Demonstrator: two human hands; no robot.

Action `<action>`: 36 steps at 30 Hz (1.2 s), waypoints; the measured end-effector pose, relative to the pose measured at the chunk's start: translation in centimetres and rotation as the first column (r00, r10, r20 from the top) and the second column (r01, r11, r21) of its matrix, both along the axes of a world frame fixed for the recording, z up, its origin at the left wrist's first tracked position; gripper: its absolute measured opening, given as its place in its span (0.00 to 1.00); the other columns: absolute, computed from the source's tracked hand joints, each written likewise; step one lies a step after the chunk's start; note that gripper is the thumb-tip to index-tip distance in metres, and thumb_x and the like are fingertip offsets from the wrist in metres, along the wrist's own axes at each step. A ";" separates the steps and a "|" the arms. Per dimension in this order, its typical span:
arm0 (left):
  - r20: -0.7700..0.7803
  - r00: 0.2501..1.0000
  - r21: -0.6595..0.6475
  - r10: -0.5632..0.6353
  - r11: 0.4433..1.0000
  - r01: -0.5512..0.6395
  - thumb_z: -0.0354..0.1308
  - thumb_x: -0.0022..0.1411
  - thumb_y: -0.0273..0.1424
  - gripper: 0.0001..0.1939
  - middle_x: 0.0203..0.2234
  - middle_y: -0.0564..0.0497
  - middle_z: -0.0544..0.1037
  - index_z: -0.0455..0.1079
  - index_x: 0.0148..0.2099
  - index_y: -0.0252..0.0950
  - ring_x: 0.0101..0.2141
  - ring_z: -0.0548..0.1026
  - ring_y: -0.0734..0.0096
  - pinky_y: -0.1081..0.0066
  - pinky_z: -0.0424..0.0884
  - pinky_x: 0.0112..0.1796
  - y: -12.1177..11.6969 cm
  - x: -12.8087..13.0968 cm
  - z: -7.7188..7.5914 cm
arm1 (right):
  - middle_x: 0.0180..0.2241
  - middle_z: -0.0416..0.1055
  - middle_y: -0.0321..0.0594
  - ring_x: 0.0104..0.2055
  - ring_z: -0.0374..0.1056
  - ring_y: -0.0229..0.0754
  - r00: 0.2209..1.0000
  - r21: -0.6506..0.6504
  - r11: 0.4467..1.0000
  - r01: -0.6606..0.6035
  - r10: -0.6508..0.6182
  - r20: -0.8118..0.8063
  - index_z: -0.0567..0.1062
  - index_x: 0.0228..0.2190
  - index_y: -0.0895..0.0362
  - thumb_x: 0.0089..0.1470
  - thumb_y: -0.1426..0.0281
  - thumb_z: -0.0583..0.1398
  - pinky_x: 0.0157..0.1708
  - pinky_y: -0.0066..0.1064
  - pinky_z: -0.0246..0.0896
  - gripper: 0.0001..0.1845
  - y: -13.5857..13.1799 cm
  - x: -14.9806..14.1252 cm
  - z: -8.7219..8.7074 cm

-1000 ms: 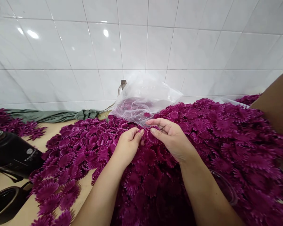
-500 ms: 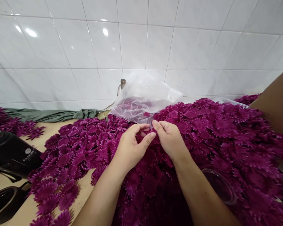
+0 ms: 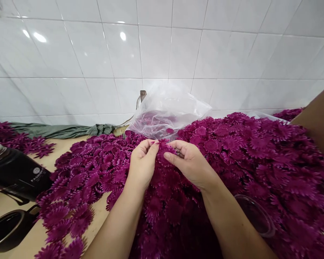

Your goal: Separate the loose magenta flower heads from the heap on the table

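My left hand (image 3: 144, 158) is closed, thumb and forefinger pinching the edge of a magenta artificial flower layer (image 3: 163, 148). Across from it, my right hand (image 3: 187, 158) has its thumb and bent forefinger around the other side of that flower, with petals showing between them. Part of the right hand's grip is hidden by petals and curled fingers. Both hands are above a large heap of similar flat magenta flower layers (image 3: 237, 144). Just behind the fingertips lies a clear plastic bag (image 3: 175, 104) with magenta pieces inside.
A black bottle (image 3: 21, 176) and a dark mug (image 3: 9, 230) stand at the left. A clear round lid (image 3: 255, 216) lies on the heap near my right forearm. Green cloth (image 3: 62, 131) runs along the tiled wall (image 3: 124, 50). A cardboard box (image 3: 317, 118) rises at right.
My left fingers have closed on the flower's edge, while my right thumb and forefinger have moved apart from their pinch. More of the flower shows between the hands. The view has shifted slightly.
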State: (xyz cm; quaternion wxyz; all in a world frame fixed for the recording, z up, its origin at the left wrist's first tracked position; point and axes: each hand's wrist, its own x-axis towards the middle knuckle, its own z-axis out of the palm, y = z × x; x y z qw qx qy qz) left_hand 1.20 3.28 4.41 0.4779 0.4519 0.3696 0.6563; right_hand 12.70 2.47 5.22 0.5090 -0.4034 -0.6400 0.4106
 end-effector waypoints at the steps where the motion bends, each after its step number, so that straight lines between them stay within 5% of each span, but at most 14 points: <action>1: 0.074 0.997 -0.035 -0.030 0.999 0.033 0.62 0.43 0.32 0.08 0.16 0.59 0.69 0.68 0.24 0.35 0.20 0.66 0.79 0.77 0.62 0.26 0.0 0.2 -0.1 | 0.28 0.70 0.38 0.31 0.63 0.38 1.000 -0.002 1.000 0.022 -0.022 0.008 0.71 0.29 0.58 0.43 0.70 0.60 0.34 0.31 0.59 0.07 0.0 0.0 0.0; 4: 0.228 0.973 -0.129 -0.030 0.990 0.060 0.62 0.41 0.32 0.09 0.15 0.59 0.69 0.66 0.26 0.35 0.18 0.67 0.77 0.76 0.62 0.23 0.5 0.2 -0.5 | 0.23 0.67 0.35 0.26 0.61 0.36 0.993 -0.005 0.995 0.100 -0.100 0.064 0.69 0.23 0.58 0.45 0.68 0.59 0.30 0.30 0.57 0.05 0.0 0.1 0.1; 7: 0.235 0.964 -0.182 0.127 0.980 -0.085 0.60 0.44 0.32 0.08 0.19 0.56 0.73 0.65 0.28 0.35 0.20 0.70 0.76 0.77 0.62 0.22 1.4 -1.0 -0.5 | 0.18 0.57 0.31 0.22 0.53 0.34 0.976 0.022 0.980 0.197 -0.198 0.088 0.62 0.17 0.56 0.48 0.62 0.56 0.24 0.29 0.50 0.15 0.1 0.9 0.2; 10: 0.024 0.983 -0.102 0.182 0.979 -0.179 0.60 0.44 0.28 0.10 0.28 0.52 0.76 0.68 0.33 0.35 0.29 0.75 0.73 0.74 0.67 0.30 1.8 -2.2 -0.3 | 0.17 0.50 0.29 0.20 0.46 0.32 0.964 0.022 0.964 0.265 -0.266 0.023 0.58 0.16 0.55 0.49 0.57 0.56 0.20 0.27 0.44 0.19 0.2 1.7 0.2; 15: -0.381 0.923 0.116 0.059 0.993 -0.016 0.58 0.50 0.28 0.14 0.45 0.45 0.75 0.72 0.42 0.35 0.46 0.72 0.63 0.64 0.65 0.48 0.7 -1.2 -0.2 | 0.18 0.54 0.30 0.20 0.48 0.32 0.976 0.004 0.976 0.217 -0.217 -0.003 0.63 0.19 0.56 0.48 0.58 0.56 0.20 0.27 0.45 0.16 0.6 1.8 0.1; 18: -0.489 0.872 0.184 -0.015 0.976 0.120 0.58 0.53 0.32 0.13 0.40 0.46 0.78 0.73 0.41 0.35 0.42 0.74 0.64 0.64 0.66 0.47 -0.3 -0.1 -0.1 | 0.17 0.54 0.30 0.21 0.49 0.32 0.957 0.066 0.960 0.273 -0.278 0.079 0.63 0.18 0.57 0.48 0.60 0.56 0.21 0.27 0.45 0.16 0.9 1.3 -0.2; 22: -0.447 0.895 0.196 0.003 0.976 0.095 0.59 0.51 0.30 0.08 0.32 0.50 0.79 0.74 0.36 0.35 0.35 0.74 0.69 0.70 0.69 0.40 -0.6 0.5 -0.2 | 0.16 0.49 0.28 0.21 0.46 0.32 0.939 0.078 0.947 0.310 -0.318 0.127 0.56 0.14 0.55 0.47 0.58 0.57 0.20 0.27 0.41 0.21 1.0 0.9 -0.6; 25: -0.345 0.939 0.127 0.012 0.991 0.034 0.59 0.51 0.30 0.04 0.25 0.52 0.77 0.72 0.29 0.35 0.29 0.73 0.72 0.72 0.69 0.34 -0.1 0.2 -0.3 | 0.17 0.48 0.28 0.20 0.45 0.31 0.976 0.040 0.976 0.212 -0.214 0.041 0.56 0.15 0.55 0.47 0.57 0.58 0.20 0.27 0.42 0.21 0.6 0.7 -0.3; 29: -0.225 0.974 0.062 -0.005 0.998 0.019 0.59 0.51 0.33 0.07 0.21 0.54 0.75 0.70 0.27 0.34 0.27 0.71 0.73 0.74 0.68 0.32 0.3 -0.5 0.1 | 0.22 0.62 0.31 0.24 0.55 0.32 1.000 -0.004 1.000 -0.016 0.016 -0.019 0.69 0.25 0.58 0.45 0.63 0.60 0.24 0.26 0.51 0.11 0.0 0.7 0.4; 36: -0.351 0.927 0.089 -0.134 0.980 0.175 0.62 0.47 0.30 0.07 0.26 0.52 0.77 0.72 0.32 0.35 0.29 0.72 0.72 0.73 0.69 0.33 -0.6 -0.1 0.8 | 0.15 0.50 0.27 0.19 0.45 0.30 0.972 -0.046 0.971 0.234 -0.234 -0.007 0.57 0.14 0.55 0.43 0.57 0.61 0.18 0.26 0.41 0.22 0.6 0.7 -0.1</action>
